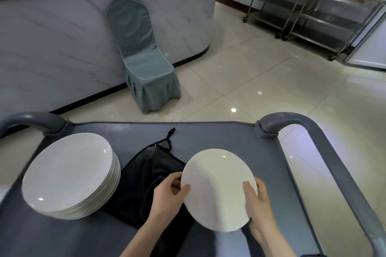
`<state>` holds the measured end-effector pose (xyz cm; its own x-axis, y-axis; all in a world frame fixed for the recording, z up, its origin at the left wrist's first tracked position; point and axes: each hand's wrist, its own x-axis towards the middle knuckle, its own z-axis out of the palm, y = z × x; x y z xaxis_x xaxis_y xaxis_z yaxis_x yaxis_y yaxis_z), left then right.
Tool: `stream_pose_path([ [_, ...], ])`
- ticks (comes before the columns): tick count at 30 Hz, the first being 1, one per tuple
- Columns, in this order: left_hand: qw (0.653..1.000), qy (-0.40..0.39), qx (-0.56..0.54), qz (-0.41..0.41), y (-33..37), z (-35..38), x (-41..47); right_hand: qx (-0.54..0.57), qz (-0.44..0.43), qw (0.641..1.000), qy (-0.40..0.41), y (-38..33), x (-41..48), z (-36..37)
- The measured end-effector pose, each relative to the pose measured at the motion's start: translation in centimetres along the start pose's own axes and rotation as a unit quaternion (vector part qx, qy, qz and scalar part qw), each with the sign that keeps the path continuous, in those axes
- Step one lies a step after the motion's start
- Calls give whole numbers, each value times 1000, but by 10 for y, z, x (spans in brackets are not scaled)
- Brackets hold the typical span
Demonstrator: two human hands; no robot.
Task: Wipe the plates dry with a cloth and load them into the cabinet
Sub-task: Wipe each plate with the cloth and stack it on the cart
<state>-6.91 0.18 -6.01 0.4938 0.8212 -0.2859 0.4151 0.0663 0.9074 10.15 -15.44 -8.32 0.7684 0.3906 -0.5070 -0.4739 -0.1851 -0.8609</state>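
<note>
Forearms [146, 238] come up from the bottom edge, bare, meeting at a white plate [217, 190] held between both hands. Left grip [169, 196] holds the plate's left rim, thumb on the face and fingers curled behind. Right grip [259, 208] holds the right rim the same way, thumb laid on the face and fingers out of sight behind. The plate hangs over the right half of a grey cart surface [219, 135]. I cannot tell whether it touches that surface.

A black cloth [150, 177] lies crumpled just left of the plate, partly under the left grip. Its hanging loop points to the far edge. A dark strip of it also shows beneath the right grip. Left of the cloth stands a stack [66, 175] of white plates, its edge touching or overlapping the cloth.

Curved grey handles [292, 121] rise at the surface's two far corners.

Beyond the cart is a glossy tiled floor [250, 73]. A chair [144, 58] in a grey-green cover stands against a counter [52, 48] with a pale marbled front and black top. Steel trolleys [313, 12] are parked far right, well apart from the cart, with something pink on top.
</note>
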Motion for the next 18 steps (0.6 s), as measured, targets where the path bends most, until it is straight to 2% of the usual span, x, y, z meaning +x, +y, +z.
stream_pose_path([
  [2,998,-8,-62,-10,-5,-18,2,-3,-14,1000,25,0,1,19],
  [3,998,-1,-55,5,-10,-27,3,-5,-19,999,30,0,1,27],
  [5,994,64,55,65,-28,-44,8,-11,-16,1000,24,0,1,40],
  [7,966,115,209,103,-50,-58,13,-14,0,1000,17,-1,1,49],
  [12,904,-52,420,60,-92,-63,23,-15,14,1000,20,-3,-3,61],
  [18,859,-85,500,71,-94,-32,24,-12,18,999,35,-8,-8,57],
])
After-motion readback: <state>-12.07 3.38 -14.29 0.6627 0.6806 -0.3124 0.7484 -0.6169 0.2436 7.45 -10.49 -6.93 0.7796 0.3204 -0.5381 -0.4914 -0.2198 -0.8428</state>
